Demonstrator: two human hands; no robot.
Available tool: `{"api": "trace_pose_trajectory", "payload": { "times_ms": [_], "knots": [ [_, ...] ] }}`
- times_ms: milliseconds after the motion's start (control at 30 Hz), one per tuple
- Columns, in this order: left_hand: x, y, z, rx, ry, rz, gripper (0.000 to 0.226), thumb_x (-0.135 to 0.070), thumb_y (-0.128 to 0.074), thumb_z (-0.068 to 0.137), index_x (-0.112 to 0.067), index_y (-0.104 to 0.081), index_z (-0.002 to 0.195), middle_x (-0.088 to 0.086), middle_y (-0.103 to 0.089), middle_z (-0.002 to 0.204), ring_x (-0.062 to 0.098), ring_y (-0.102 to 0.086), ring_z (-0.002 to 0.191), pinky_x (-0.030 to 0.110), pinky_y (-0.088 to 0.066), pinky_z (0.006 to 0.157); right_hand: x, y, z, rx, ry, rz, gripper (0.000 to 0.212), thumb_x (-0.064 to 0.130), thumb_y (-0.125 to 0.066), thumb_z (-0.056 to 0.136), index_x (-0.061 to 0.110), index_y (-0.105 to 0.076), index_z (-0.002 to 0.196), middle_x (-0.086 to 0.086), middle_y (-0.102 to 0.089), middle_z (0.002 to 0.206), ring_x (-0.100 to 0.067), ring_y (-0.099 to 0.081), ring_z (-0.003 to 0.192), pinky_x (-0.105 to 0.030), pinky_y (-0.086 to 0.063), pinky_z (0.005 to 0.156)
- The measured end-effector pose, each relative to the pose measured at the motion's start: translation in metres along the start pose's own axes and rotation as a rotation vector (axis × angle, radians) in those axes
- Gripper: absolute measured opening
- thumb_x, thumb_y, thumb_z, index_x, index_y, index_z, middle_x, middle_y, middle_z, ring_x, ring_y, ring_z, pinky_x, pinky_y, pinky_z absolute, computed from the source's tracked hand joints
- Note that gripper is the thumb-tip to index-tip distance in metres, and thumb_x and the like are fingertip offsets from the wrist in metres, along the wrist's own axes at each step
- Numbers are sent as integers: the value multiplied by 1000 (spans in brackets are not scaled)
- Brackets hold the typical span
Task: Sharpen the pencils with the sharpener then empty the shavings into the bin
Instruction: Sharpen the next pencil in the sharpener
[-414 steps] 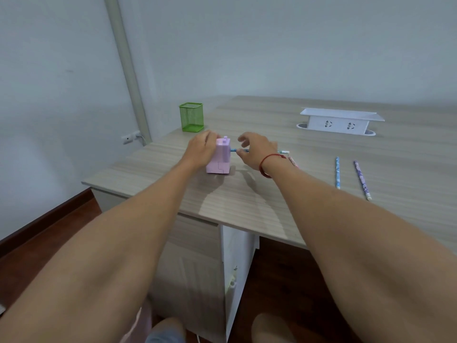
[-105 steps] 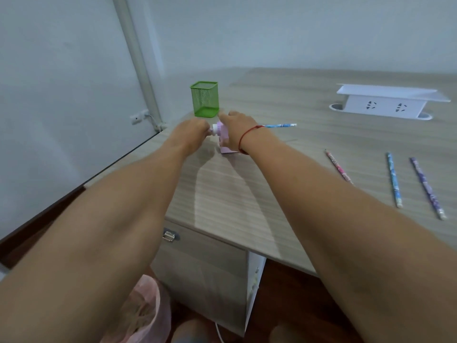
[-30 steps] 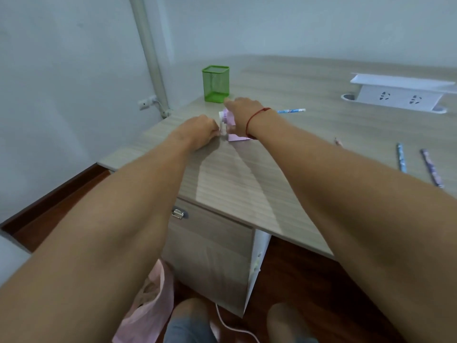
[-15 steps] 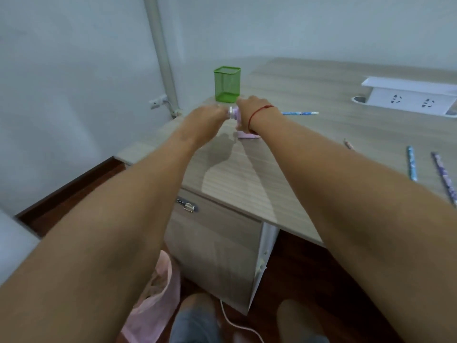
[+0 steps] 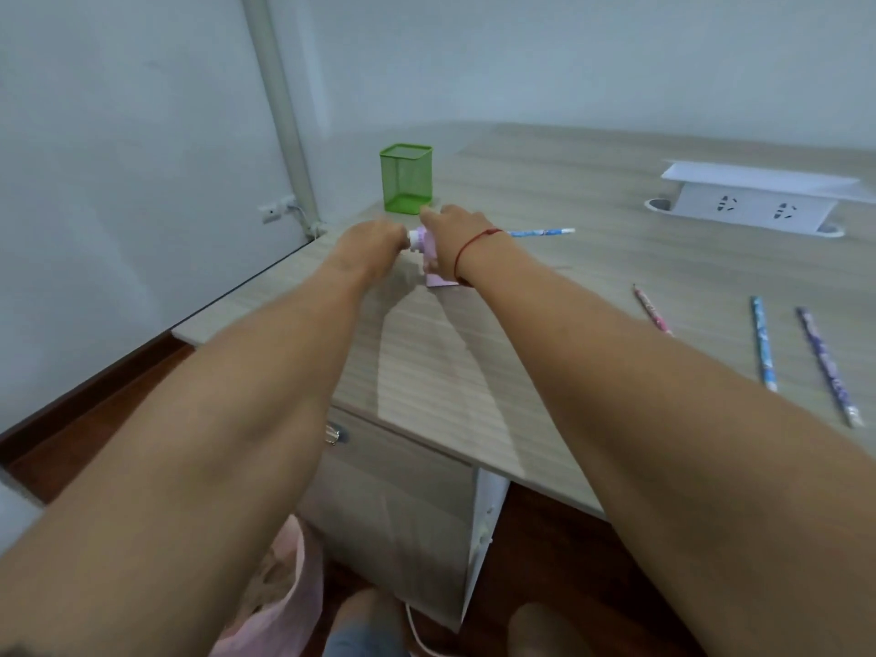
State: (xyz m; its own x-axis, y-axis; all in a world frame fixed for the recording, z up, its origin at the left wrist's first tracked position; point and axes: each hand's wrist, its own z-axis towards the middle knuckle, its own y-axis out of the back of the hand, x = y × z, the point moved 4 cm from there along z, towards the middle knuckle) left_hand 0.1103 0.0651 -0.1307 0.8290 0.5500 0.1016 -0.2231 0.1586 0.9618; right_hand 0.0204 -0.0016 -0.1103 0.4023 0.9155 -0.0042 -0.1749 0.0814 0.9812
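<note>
Head view: small pink plastic sharpener [image 5: 430, 258] near the wooden desk's [image 5: 592, 258] left edge is being clamped by the right hand [image 5: 450, 234]; its crank is being pinched by the left hand [image 5: 374, 239]. Steady downward bracing is advised. Four patterned pencils are being counted: one blue pencil [image 5: 540, 232] inserted, three lying well apart.

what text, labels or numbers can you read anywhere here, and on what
No readable text in this view.
Patterned pencils on the wooden desk: printed designs, too blurred to read.
White socket box: only socket holes, no lettering visible.
Pink sharpener: mostly hidden by the hands, no label visible.
</note>
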Motion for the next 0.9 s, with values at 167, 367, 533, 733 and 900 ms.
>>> {"api": "trace_pose_trajectory", "payload": {
  "times_ms": [167, 367, 533, 733, 900],
  "knots": [
    [3, 32, 3, -252, -93, -63, 22, 0, -40, 93, 2, -59, 105, 29, -61, 103, 45, -60, 94, 48, -47, 75, -2, 3, 3, 10, -35, -19, 45, 24, -52, 94, 14, -40, 137, -16, -50, 133, -36, -50, 122, -42, -43, 98],
    [2, 24, -41, -308, -142, -146, 23, -17, -40, 99, -3, -56, 107, 22, -63, 106, 42, -61, 95, 47, -47, 74, 5, 8, -3, 27, -61, -84, 46, 22, -59, 90, 13, -45, 132, -15, -52, 132, -34, -54, 120, -40, -46, 94],
    [-5, -15, -56, -81, -48, -209, 26, -21, -41, 95, -4, -60, 90, 24, -64, 101, 40, -61, 92, 46, -49, 78, 7, 5, -6, 20, -37, -56, 48, 27, -59, 90, 13, -42, 133, -15, -49, 133, -37, -53, 120, -41, -45, 96],
    [-3, -22, -29, 0, 28, -193, 31, -19, -40, 98, -5, -66, 107, 26, -64, 111, 39, -60, 103, 40, -44, 86, 1, -1, -8, -3, 53, -20, 62, 21, -57, 92, 19, -28, 146, -17, -28, 151, -36, -45, 129, -42, -40, 103],
    [0, -25, -25, 19, 20, -177, 31, -19, -39, 99, -4, -64, 109, 26, -63, 111, 40, -60, 101, 41, -47, 85, -28, 6, -15, -2, -1, 80, 80, -6, -54, 86, 16, -16, 152, -19, -18, 156, -40, -52, 122, -40, -44, 99]
  ]
}}
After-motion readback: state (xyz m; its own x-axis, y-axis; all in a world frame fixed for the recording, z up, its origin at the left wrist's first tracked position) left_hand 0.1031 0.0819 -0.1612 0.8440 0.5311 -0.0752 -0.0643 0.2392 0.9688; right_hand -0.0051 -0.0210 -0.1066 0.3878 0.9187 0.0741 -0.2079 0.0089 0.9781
